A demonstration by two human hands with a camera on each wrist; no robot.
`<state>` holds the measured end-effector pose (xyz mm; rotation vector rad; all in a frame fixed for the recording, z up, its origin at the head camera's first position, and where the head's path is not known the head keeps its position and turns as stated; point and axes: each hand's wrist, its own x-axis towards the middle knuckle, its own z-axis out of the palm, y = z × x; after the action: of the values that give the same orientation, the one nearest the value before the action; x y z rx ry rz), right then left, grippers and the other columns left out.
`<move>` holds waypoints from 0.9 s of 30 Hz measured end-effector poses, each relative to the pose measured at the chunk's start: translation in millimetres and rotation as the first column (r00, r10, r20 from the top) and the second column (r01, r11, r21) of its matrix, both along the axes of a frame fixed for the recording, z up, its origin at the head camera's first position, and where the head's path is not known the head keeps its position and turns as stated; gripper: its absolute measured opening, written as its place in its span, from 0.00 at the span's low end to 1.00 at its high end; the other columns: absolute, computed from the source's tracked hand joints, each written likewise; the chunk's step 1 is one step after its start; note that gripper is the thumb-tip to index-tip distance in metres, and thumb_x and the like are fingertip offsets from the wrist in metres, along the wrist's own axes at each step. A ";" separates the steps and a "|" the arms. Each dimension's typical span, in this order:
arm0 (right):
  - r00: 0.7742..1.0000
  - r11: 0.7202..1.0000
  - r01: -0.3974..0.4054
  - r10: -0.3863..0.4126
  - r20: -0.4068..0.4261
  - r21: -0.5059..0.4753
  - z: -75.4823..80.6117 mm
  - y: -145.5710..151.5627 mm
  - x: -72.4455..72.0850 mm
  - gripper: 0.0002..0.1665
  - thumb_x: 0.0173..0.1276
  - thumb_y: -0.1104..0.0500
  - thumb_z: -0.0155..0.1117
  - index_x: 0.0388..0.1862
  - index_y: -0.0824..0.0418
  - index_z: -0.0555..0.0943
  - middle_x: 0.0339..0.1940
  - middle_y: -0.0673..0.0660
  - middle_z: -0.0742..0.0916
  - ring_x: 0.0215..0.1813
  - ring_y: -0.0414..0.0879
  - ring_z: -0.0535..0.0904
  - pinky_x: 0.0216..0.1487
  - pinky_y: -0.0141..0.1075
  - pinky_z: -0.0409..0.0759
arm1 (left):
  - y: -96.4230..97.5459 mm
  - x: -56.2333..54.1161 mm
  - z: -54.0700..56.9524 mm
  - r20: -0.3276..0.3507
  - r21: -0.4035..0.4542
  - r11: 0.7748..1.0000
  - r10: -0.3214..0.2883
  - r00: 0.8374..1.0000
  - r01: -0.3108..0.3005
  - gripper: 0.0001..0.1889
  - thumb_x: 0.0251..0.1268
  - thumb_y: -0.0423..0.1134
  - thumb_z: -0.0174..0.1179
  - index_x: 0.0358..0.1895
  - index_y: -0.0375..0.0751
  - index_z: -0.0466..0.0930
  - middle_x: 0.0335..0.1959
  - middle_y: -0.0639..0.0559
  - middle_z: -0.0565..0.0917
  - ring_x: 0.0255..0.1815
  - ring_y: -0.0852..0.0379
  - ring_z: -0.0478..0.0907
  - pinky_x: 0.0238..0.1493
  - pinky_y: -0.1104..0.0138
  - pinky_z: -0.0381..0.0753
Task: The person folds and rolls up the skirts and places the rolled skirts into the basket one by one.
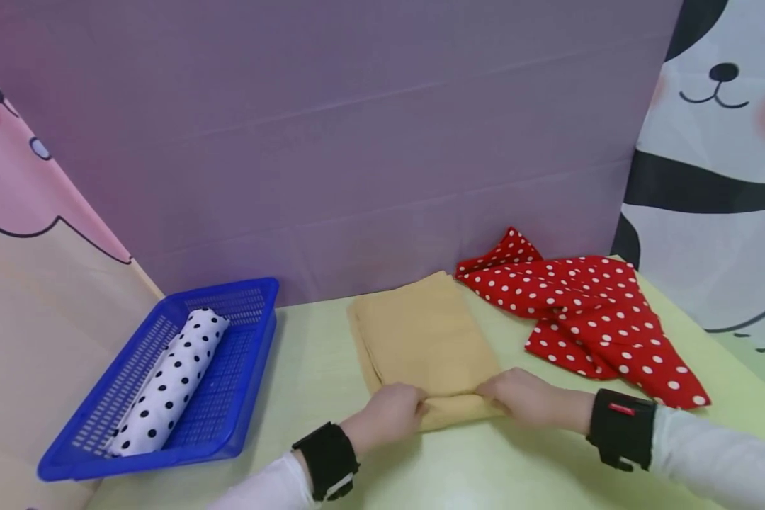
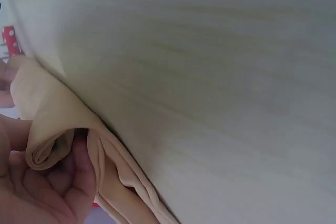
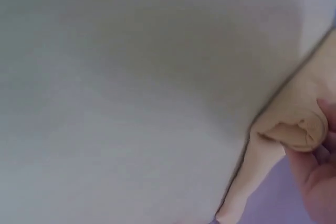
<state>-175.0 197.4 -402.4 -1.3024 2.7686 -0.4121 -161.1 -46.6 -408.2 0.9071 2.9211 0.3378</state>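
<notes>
A folded tan cloth (image 1: 427, 333) lies flat on the table, its near edge turned over into a thick roll. The left hand (image 1: 392, 414) grips the left end of that roll; in the left wrist view, curled fingers (image 2: 58, 187) and thumb close round the rolled cloth (image 2: 58, 114). At the roll's right end, the right hand (image 1: 523, 397) pinches the cloth. Seen from the right wrist, the spiral end of the roll (image 3: 299, 135) sits against the right fingers (image 3: 310, 166). Part of the fingertips is hidden by cloth in the head view.
To the left stands a blue plastic basket (image 1: 229, 397) holding a rolled white cloth with black dots (image 1: 172, 386). A crumpled red cloth with white dots (image 1: 586, 312) lies at the right, near the right forearm. A purple curtain (image 1: 370, 142) hangs behind the pale yellow table (image 1: 306, 368).
</notes>
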 end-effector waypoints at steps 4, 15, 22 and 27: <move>0.995 0.998 -0.020 0.014 0.103 0.061 2.5 -2.5 -6.8 0.09 0.61 0.69 0.61 0.39 0.60 0.81 0.30 0.45 0.82 0.31 0.34 0.72 0.36 0.33 0.76 | 0.8 1.4 1.0 0.070 0.007 0.998 0.063 0.996 -0.064 0.08 0.65 0.38 0.56 0.30 0.41 0.81 0.17 0.58 0.68 0.19 0.63 0.63 0.24 0.71 0.65; 0.999 0.998 0.035 -0.036 -0.021 -0.052 -5.0 -5.7 -12.7 0.04 0.55 0.61 0.71 0.28 0.56 0.84 0.26 0.43 0.78 0.30 0.35 0.68 0.31 0.30 0.71 | -3.0 -1.0 -3.9 0.049 0.063 0.985 0.160 0.986 -0.163 0.19 0.63 0.42 0.59 0.18 0.47 0.62 0.14 0.59 0.60 0.16 0.63 0.58 0.19 0.70 0.57; 0.835 0.981 -0.079 0.161 -0.527 0.176 -9.2 -12.9 5.8 0.09 0.49 0.64 0.74 0.26 0.55 0.81 0.25 0.47 0.78 0.28 0.39 0.70 0.31 0.30 0.72 | -3.6 -4.9 -0.6 -0.141 0.003 0.995 0.096 0.985 -0.096 0.15 0.54 0.41 0.68 0.20 0.47 0.69 0.16 0.60 0.68 0.19 0.64 0.66 0.19 0.70 0.63; 0.739 0.966 -0.084 0.224 -0.635 0.243 -15.5 -14.2 16.8 0.12 0.46 0.65 0.75 0.30 0.60 0.81 0.28 0.51 0.79 0.29 0.41 0.73 0.31 0.31 0.74 | 3.0 -3.6 -3.8 -0.303 -0.182 0.979 0.032 0.953 -0.090 0.10 0.55 0.43 0.66 0.23 0.51 0.74 0.22 0.59 0.75 0.26 0.60 0.72 0.29 0.66 0.70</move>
<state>-158.2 183.2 -417.9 -1.8992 3.0511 0.4315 -164.6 -43.5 -412.0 0.9102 3.1855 -0.0926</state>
